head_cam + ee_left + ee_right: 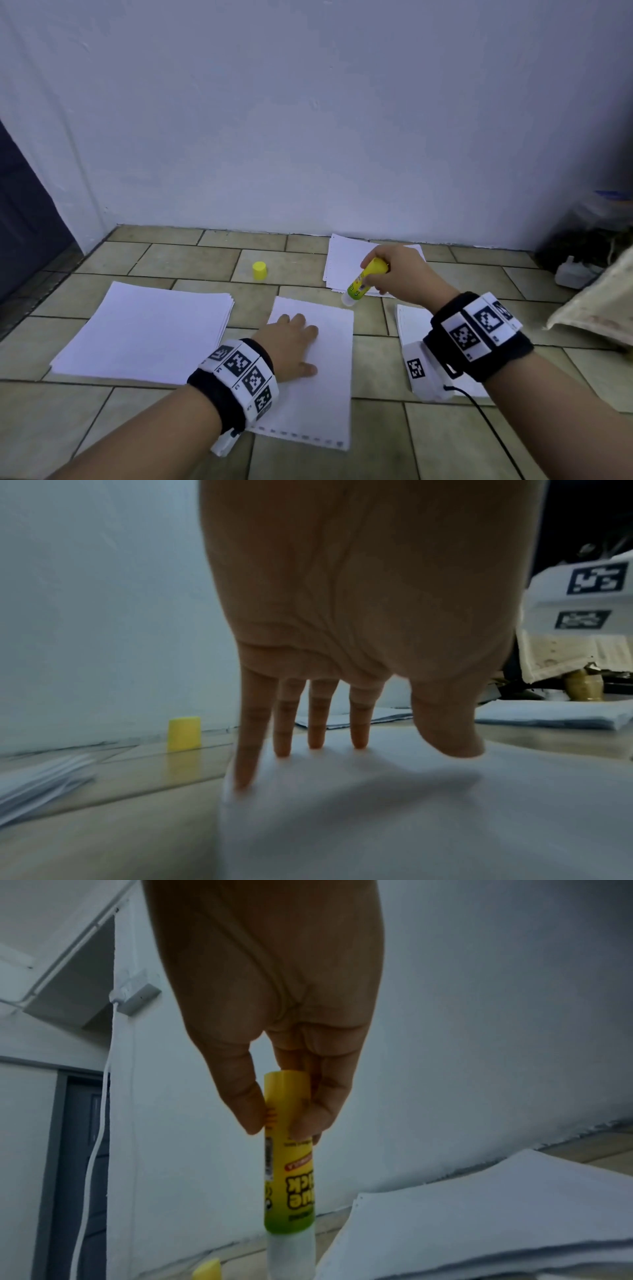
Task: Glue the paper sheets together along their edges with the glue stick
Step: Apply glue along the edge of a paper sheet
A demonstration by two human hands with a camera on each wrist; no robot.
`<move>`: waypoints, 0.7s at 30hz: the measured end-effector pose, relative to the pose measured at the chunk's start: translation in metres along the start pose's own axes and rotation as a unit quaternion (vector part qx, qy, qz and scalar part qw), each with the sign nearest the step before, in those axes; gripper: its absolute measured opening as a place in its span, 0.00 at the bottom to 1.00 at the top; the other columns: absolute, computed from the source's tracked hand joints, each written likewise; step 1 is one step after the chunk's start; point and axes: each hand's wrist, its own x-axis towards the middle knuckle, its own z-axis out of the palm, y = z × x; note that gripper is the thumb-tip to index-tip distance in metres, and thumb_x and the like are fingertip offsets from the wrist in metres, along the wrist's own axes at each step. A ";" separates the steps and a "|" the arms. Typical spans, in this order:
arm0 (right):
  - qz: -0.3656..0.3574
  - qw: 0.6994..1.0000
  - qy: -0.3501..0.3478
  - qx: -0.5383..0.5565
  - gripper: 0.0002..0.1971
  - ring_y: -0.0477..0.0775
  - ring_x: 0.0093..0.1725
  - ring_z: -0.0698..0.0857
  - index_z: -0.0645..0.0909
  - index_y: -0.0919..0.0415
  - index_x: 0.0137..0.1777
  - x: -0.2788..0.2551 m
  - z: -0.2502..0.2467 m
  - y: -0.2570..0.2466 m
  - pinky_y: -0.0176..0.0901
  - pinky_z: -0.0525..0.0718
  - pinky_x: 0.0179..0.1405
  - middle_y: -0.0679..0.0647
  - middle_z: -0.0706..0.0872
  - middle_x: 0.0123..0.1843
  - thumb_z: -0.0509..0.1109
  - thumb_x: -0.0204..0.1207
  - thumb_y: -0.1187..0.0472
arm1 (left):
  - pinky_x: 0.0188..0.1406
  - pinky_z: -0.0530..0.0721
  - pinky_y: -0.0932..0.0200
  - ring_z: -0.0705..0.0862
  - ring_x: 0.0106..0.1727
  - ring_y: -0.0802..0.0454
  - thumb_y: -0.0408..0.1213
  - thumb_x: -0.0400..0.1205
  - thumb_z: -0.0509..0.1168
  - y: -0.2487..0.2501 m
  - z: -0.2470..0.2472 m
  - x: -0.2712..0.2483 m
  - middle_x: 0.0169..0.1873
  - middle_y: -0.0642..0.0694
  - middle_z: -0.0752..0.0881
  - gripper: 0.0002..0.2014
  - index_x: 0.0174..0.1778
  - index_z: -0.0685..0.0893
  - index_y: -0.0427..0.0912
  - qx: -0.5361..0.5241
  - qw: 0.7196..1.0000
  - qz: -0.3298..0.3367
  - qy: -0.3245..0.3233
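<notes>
Glue stick [362, 283] in centre-right of the head view: yellow barrel, green band low on the label, dark lettering, translucent white neck at the bottom end. It is uncapped and tilted, tip pointing down-left, right at the upper right corner of the middle paper sheet [325, 359]; whether the tip touches the paper, I cannot tell. Right hand [394, 274] pinches the barrel near its top end, thumb on one side, fingers [318, 1112] curled on the other.

Left hand [291, 346] lies flat on the same sheet, fingers straight and spread, tips pressing down on the paper in the left wrist view. This sheet is white, with a row of small punched marks along its lower edge.

Yellow cap [259, 270] stands upright on the tiled floor [445, 445], well apart, upper left of the sheet. Paper stack [147, 332] sits at left. More white sheets [342, 263] lie against the wall [308, 120] behind the right hand; another pile [409, 325] shows under the right wrist. Both wrists carry black bands with black-and-white marker tags.
</notes>
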 end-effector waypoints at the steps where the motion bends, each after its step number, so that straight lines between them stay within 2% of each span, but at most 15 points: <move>1: 0.000 1.000 0.002 -0.002 0.08 0.53 0.33 0.83 0.82 0.56 0.47 0.002 0.004 0.001 0.32 0.81 0.29 0.55 0.83 0.48 0.74 0.72 0.66 | 0.64 0.76 0.46 0.67 0.72 0.42 0.58 0.81 0.62 -0.001 -0.002 0.000 0.74 0.42 0.65 0.34 0.78 0.63 0.45 0.014 1.000 -0.013 -0.005; 3: -0.003 1.000 0.007 -0.005 0.08 0.53 0.35 0.83 0.81 0.56 0.47 0.007 0.012 0.002 0.36 0.82 0.30 0.55 0.83 0.49 0.73 0.72 0.66 | 0.61 0.77 0.46 0.68 0.71 0.43 0.62 0.77 0.65 -0.002 -0.003 0.000 0.71 0.42 0.67 0.37 0.76 0.64 0.44 0.031 0.999 -0.037 -0.004; 5: -0.011 1.000 0.015 -0.010 0.08 0.52 0.36 0.83 0.82 0.57 0.49 0.012 0.019 0.001 0.38 0.83 0.33 0.54 0.82 0.48 0.73 0.72 0.66 | 0.62 0.77 0.46 0.64 0.74 0.43 0.63 0.75 0.67 -0.004 0.000 0.002 0.72 0.43 0.65 0.39 0.75 0.65 0.42 0.021 0.998 -0.058 0.011; 7: -0.026 0.999 0.021 -0.021 0.09 0.44 0.34 0.78 0.83 0.58 0.52 0.017 0.027 -0.001 0.27 0.77 0.28 0.52 0.80 0.46 0.73 0.72 0.65 | 0.66 0.76 0.44 0.57 0.79 0.43 0.64 0.75 0.66 -0.007 0.002 0.005 0.76 0.43 0.60 0.41 0.76 0.63 0.39 -0.006 0.997 -0.077 0.026; 9: -0.042 0.999 0.019 -0.028 0.10 0.40 0.33 0.74 0.84 0.59 0.53 0.022 0.035 -0.004 0.23 0.72 0.25 0.51 0.79 0.44 0.74 0.72 0.65 | 0.69 0.74 0.44 0.56 0.80 0.42 0.63 0.76 0.66 -0.009 0.004 0.008 0.78 0.44 0.58 0.42 0.77 0.61 0.39 -0.034 0.995 -0.090 0.026; 11: -0.054 0.998 0.011 -0.031 0.11 0.43 0.36 0.76 0.84 0.59 0.54 0.027 0.045 -0.010 0.25 0.71 0.26 0.51 0.80 0.45 0.75 0.72 0.64 | 0.69 0.74 0.43 0.59 0.78 0.41 0.62 0.76 0.65 -0.011 0.006 0.011 0.77 0.43 0.60 0.41 0.75 0.60 0.38 -0.043 0.994 -0.093 0.025; 14: -0.058 0.997 -0.003 -0.054 0.11 0.50 0.43 0.77 0.83 0.59 0.55 0.036 0.061 -0.016 0.36 0.73 0.37 0.57 0.83 0.50 0.74 0.73 0.65 | 0.67 0.75 0.42 0.59 0.77 0.40 0.61 0.77 0.65 -0.011 0.007 0.013 0.76 0.42 0.60 0.39 0.75 0.61 0.38 -0.041 0.995 -0.090 0.025; 18: -0.054 0.990 -0.035 -0.125 0.12 0.51 0.48 0.76 0.81 0.59 0.59 0.044 0.069 -0.024 0.37 0.70 0.42 0.59 0.82 0.58 0.71 0.76 0.64 | 0.70 0.73 0.41 0.54 0.80 0.38 0.61 0.78 0.65 -0.013 0.008 0.012 0.79 0.40 0.56 0.40 0.77 0.58 0.39 -0.039 0.996 -0.081 0.015; 21: -0.067 0.976 -0.086 -0.188 0.13 0.53 0.59 0.78 0.82 0.60 0.59 0.040 0.058 -0.032 0.36 0.72 0.42 0.57 0.82 0.60 0.73 0.75 0.64 | 0.72 0.71 0.40 0.52 0.81 0.36 0.60 0.79 0.64 -0.015 0.007 0.011 0.81 0.40 0.52 0.40 0.79 0.56 0.43 -0.042 0.997 -0.072 0.002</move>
